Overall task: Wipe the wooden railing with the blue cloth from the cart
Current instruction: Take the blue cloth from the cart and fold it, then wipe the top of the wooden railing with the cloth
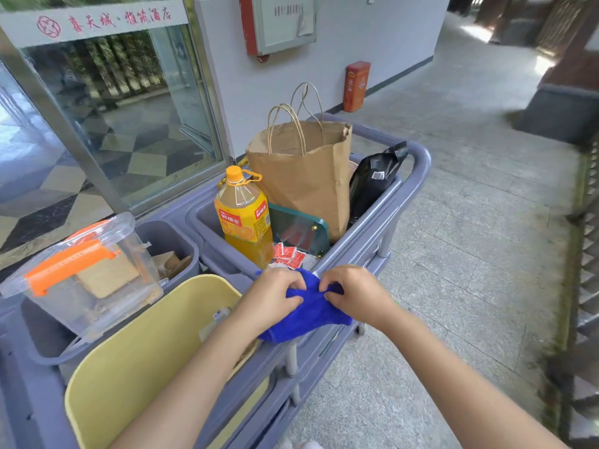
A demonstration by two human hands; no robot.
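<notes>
A bright blue cloth [308,314] is bunched between both hands just above the near rim of the grey cart [411,189]. My left hand [275,294] pinches its left part and my right hand [353,294] pinches its right part, fingertips almost meeting. The cloth's lower edge hangs over the cart's rim. The wooden railing [583,277] runs along the far right edge of the view, dark and blurred, well apart from both hands.
In the cart's tray stand an orange juice bottle [244,218], a brown paper bag [301,170], a black pouch [372,179] and red packets [288,256]. A clear box with orange handle [77,273] and a yellow bin [146,361] sit nearer. Grey stone floor [470,222] lies between cart and railing.
</notes>
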